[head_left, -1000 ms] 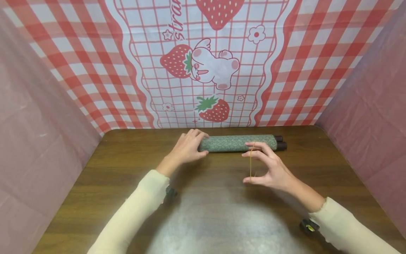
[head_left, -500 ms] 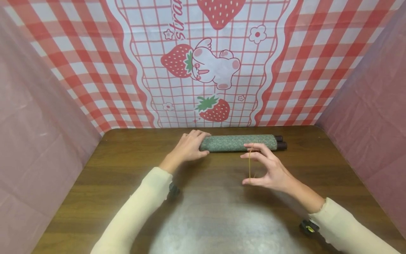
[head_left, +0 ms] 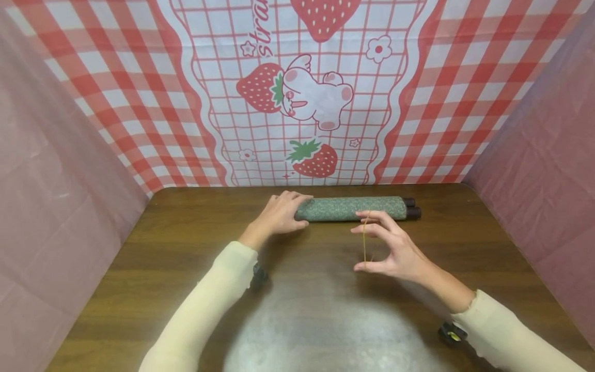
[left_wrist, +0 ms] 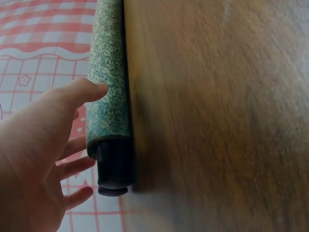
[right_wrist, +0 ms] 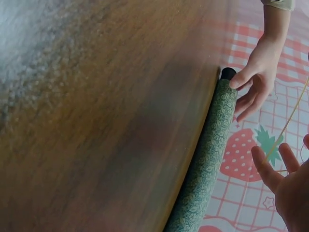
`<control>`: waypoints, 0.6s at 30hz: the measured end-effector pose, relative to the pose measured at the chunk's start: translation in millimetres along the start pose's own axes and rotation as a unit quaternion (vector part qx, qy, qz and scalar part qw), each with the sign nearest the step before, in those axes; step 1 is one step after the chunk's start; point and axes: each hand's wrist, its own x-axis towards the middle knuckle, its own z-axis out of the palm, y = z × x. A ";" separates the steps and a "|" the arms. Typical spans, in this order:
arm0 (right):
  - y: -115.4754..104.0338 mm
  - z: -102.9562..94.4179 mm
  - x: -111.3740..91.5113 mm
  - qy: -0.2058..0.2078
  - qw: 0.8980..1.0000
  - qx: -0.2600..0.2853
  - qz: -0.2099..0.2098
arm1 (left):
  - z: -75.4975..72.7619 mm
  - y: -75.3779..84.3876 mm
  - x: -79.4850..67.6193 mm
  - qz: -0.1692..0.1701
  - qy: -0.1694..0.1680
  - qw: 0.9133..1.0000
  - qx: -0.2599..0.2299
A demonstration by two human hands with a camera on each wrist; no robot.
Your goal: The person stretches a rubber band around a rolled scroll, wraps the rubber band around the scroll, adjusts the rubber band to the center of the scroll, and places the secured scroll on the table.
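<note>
A rolled scroll (head_left: 350,208), green and floral with dark rod ends, lies along the back of the table. My left hand (head_left: 280,213) holds its left end, thumb on the near side and fingers on the far side. In the left wrist view the thumb rests on the scroll's patterned cover (left_wrist: 108,53), just above a dark knob (left_wrist: 115,164). A thin yellowish rubber band (head_left: 364,243) is stretched between the thumb and spread fingers of my right hand (head_left: 395,248). That hand is in front of the scroll's right part, its fingertips overlapping the scroll in the head view.
The brown wooden table (head_left: 297,310) carries the scroll near its back edge. Behind it hangs a red-and-white checked cloth (head_left: 321,93) with strawberries. Pinkish curtains (head_left: 60,206) stand at both sides.
My left forearm has shifted slightly to the right, its hand staying at the scroll's left end. My right hand has drifted a little left with the rubber band still stretched.
</note>
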 end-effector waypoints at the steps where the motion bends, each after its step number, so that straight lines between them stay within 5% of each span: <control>1: 0.3 0.2 -0.2 0.000 1.000 0.002 0.000 | 0.2 -0.5 0.5 -0.001 -0.001 1.000 -0.001; 8: 1.4 0.2 -0.4 -0.001 1.000 0.006 0.003 | 64.0 -59.1 45.7 0.014 0.021 1.000 -0.010; 14: 0.9 -0.5 -0.5 -0.001 1.000 0.008 -0.001 | 58.5 -53.0 44.7 -0.001 0.002 0.999 -0.043; 18: 0.3 -0.5 -0.7 0.000 1.000 0.007 -0.001 | 39.5 -35.9 33.1 -0.007 -0.013 1.000 -0.022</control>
